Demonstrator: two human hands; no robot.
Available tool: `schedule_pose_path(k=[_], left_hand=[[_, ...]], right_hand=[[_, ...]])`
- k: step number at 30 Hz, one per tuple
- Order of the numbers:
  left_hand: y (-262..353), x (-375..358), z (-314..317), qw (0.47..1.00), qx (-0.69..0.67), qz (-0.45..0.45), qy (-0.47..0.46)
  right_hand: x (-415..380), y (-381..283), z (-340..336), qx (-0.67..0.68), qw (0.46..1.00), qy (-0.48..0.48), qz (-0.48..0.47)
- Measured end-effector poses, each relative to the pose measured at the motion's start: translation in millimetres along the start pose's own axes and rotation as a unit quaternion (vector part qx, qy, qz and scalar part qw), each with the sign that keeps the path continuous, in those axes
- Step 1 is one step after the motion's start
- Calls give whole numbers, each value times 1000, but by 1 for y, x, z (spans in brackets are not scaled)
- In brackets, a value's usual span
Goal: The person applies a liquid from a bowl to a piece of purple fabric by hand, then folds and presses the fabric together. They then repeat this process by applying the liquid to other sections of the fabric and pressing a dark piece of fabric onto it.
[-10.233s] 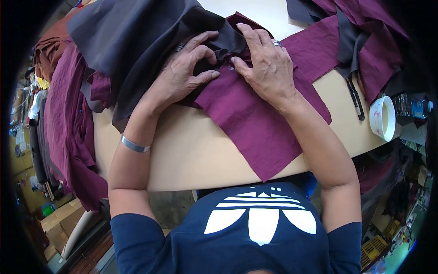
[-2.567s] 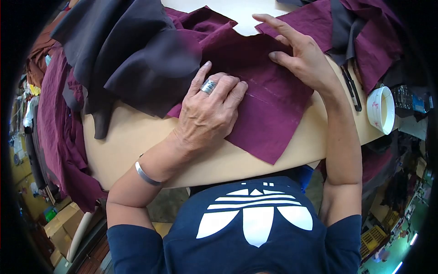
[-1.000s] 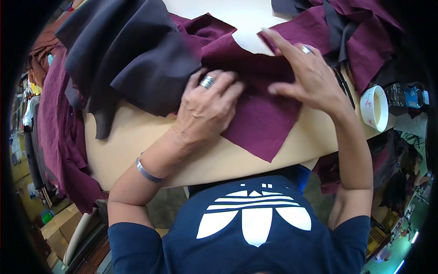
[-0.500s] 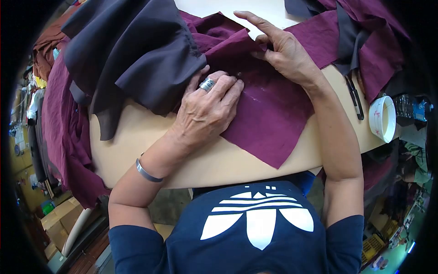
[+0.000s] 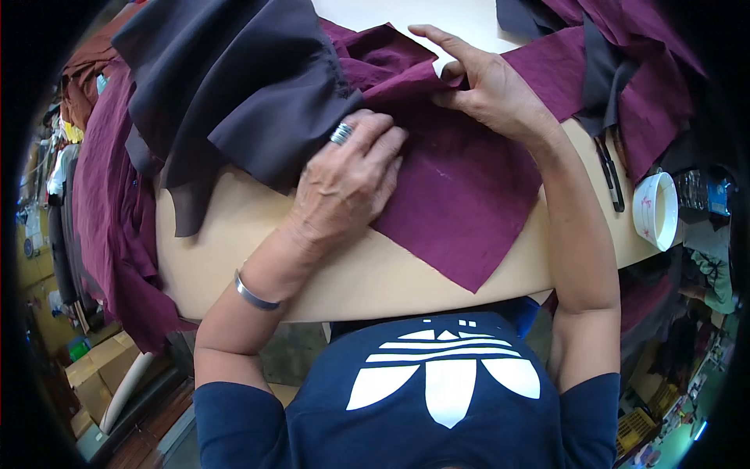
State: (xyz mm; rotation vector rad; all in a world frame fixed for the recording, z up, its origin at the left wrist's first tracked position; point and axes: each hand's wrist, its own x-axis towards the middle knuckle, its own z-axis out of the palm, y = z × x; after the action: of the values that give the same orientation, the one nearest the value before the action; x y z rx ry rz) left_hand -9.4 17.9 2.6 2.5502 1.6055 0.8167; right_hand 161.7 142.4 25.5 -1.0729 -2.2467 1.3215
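Observation:
Maroon fabric [image 5: 461, 203] lies spread on the tan work surface [image 5: 375, 277], a corner pointing toward me, with faint pale marks on it. Dark grey fabric [image 5: 258, 102] is bunched at the left. My left hand [image 5: 348, 176], with a ring, rests where the dark and maroon fabrics meet; its fingers are curled together and their tips are hidden, so what they grip cannot be made out. My right hand [image 5: 496, 94] has its index finger stretched out, while its thumb and another finger close on a maroon fold.
A white bowl [image 5: 655, 211] stands at the right edge, beside a black pen-like tool [image 5: 612, 176]. More maroon fabric [image 5: 117, 211] hangs over the left edge, and maroon and dark cloth [image 5: 656, 94] lies at the upper right. Cardboard boxes [image 5: 101, 375] are on the lower left.
My left hand has shifted slightly left, and its fingers are drawn in from the maroon fabric's middle. My right hand keeps nearly the same pose.

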Motion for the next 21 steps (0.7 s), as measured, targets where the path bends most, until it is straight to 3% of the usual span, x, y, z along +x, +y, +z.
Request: schedule_pose_path(k=[1, 2, 4, 7, 18, 21], left_hand=[[-4, -1, 0, 1000, 7, -10, 19], [-7, 0, -1, 999, 27, 30, 20], [-6, -2, 1, 999, 18, 19, 20], [-8, -3, 0, 1000, 18, 21, 5], [-5, -4, -3, 994, 32, 81, -69], [-5, -2, 1, 999, 2, 34, 6]], right_hand=[[0, -7, -1, -40, 998, -10, 46], [3, -4, 3, 13, 1000, 6, 4], [8, 8, 14, 118, 989, 36, -77], [10, 12, 22, 153, 979, 95, -98], [12, 20, 18, 115, 983, 64, -128], [15, 16, 13, 110, 986, 62, -111]])
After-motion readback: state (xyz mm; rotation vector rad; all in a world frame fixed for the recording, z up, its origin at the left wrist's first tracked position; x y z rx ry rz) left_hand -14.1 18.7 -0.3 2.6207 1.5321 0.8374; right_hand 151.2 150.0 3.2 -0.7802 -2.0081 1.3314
